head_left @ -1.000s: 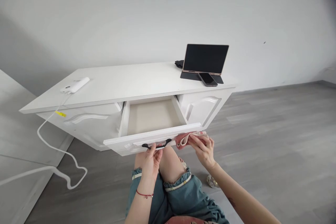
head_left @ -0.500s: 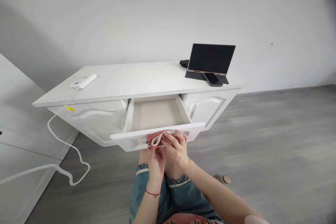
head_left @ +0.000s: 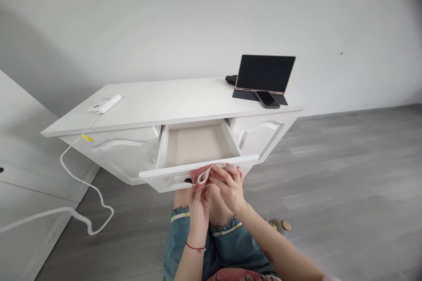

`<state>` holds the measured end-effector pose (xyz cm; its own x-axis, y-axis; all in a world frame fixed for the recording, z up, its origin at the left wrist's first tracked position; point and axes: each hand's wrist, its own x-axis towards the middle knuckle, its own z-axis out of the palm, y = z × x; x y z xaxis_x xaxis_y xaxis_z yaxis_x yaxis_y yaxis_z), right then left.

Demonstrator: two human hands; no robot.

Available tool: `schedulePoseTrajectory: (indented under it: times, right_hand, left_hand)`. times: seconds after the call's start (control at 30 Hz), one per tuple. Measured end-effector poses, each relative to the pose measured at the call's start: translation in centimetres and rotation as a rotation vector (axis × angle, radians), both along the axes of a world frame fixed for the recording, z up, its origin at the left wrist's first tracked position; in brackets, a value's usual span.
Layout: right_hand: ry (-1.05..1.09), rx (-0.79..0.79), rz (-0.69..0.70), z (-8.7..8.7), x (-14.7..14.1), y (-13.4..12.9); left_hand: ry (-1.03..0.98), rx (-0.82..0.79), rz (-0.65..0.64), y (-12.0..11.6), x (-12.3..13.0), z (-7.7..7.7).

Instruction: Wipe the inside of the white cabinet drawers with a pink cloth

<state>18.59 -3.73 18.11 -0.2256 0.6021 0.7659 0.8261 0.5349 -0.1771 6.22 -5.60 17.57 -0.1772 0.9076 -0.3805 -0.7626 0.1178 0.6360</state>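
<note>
A white cabinet stands against the wall with its middle drawer pulled out and nothing in it. My right hand presses a pink cloth against the drawer's front panel, over the black handle. Just below the cloth, my left hand reaches up to the handle, its fingers partly hidden behind the cloth and my right hand. My knees in teal shorts are under the drawer.
On the cabinet top sit a white power bank with a white cable trailing to the floor, a propped tablet and a phone. A small bottle lies on the grey floor by my right leg.
My right hand has carried the pink cloth from the drawer front's right end leftward to the middle over the handle, then slightly back right. My left hand has stayed at the handle.
</note>
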Motion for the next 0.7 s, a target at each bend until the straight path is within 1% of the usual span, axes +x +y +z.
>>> schedulePoseTrajectory:
  times: [0.1,0.2,0.3,0.37,0.43,0.5,0.53,0.6,0.67,0.7]
  right_hand:
    - [0.181,0.094,-0.092,0.3,3.9,-0.1]
    - [0.279,0.129,-0.150,0.3,7.4,-0.2]
    - [0.357,0.133,-0.192,-0.2,10.0,-0.3]
    - [0.414,0.090,-0.210,-1.0,10.9,-0.4]
    - [0.504,0.002,-0.220,-2.0,11.4,-0.5]
    - [0.679,-0.127,-0.228,-3.1,11.4,-0.7]
    - [0.814,-0.213,-0.221,-3.7,11.3,-0.8]
    - [1.157,-0.423,-0.187,-4.6,10.8,-1.0]
    - [1.505,-0.663,-0.122,-5.2,10.2,-1.3]
    - [1.647,-0.772,-0.080,-5.3,9.8,-1.4]
  left_hand:
    - [-0.122,-0.017,0.071,-0.1,-0.1,-0.6]
    - [-0.135,-0.017,0.083,-0.1,0.4,-0.8]
    - [-0.125,-0.003,0.096,0.0,0.6,-0.9]
    - [-0.119,0.001,0.112,0.1,0.6,-1.0]
    - [-0.110,0.008,0.118,0.4,0.5,-1.2]
    - [-0.098,0.021,0.114,0.9,0.3,-1.1]
    - [-0.088,0.031,0.105,1.3,0.2,-1.1]
    - [-0.064,0.045,0.083,2.3,0.0,-0.8]
    - [-0.044,0.046,0.068,3.5,-0.2,-0.5]
    - [-0.039,0.048,0.063,4.2,-0.3,-0.3]
